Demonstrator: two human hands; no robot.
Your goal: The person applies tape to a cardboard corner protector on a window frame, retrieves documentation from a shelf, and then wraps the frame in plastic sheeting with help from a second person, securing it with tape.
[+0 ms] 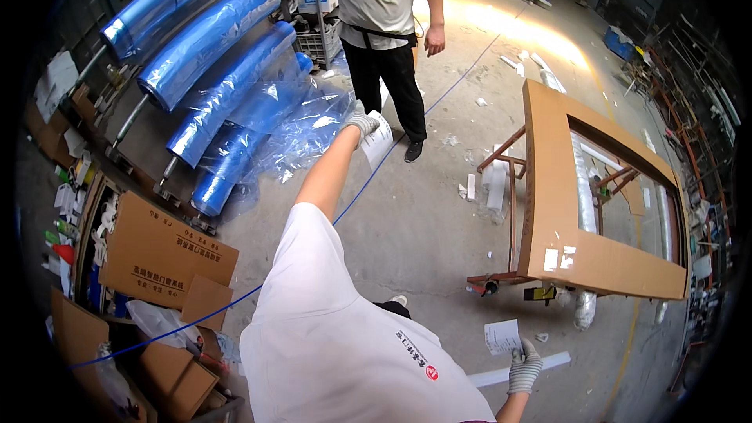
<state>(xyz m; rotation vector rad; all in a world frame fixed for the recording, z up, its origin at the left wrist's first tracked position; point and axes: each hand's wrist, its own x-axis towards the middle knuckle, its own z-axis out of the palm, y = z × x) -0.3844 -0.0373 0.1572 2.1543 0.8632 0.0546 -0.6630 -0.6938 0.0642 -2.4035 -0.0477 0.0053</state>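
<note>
concrete floor [423, 227] is lit unevenly in this workshop, with clutter piled along both sides. two bits of white paper are what's held: the far sheet [379, 142] is pinched in the left hand [360, 122], arm stretched out ahead, and the near sheet [502, 338] is gripped by its edge in the right hand [525, 368], low on the right. striped knit gloves are worn on both, fingers closed narrow around the paper; how firmly can't be told.

as for what could go wrong, either sheet could probably be dropped or creased, since thin paper isn't felt too well through gloves. a foot could also be caught on the blue cord [364, 187] strung across the floor, or slipped on the loose film [305, 125] spilled at left, if nobody's looking down.

further out, the way straight ahead is partly blocked by a co-worker [380, 12], one hand seemingly rested on the blue rolls [211, 47]. on the right, passage is blocked by a big cardboard-wrapped frame [540, 188] propped on a rusty metal stand [513, 223]. a white strip [552, 364] is left lying past the right hand, and flattened cardboard [164, 239] is stacked at lower left.
</note>
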